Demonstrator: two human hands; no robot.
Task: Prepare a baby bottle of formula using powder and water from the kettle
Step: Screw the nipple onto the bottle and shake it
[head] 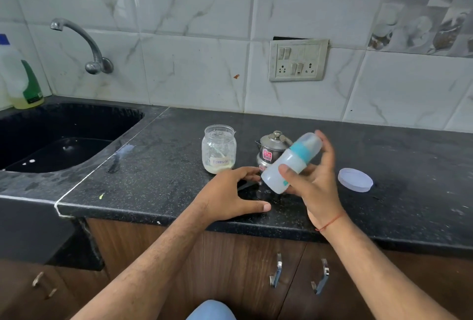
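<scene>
Black speckled stone countertop [384, 166], its front edge running across the lower middle. Right hand [316, 184] holds the baby bottle [289, 163] tilted above the counter, cap up and to the right, thumb across the body and fingers curled behind. Left hand [230, 191] rests near the front edge, fingers spread and relaxed, holding nothing. Formula jar [218, 152], lid off, stands just beside the steel kettle [271, 149], which is partly hidden behind the bottle. Loose lid [355, 179] lies to the right, apart. Bare counter extends right of the lid; the sink [64, 135] bounds the left.
</scene>
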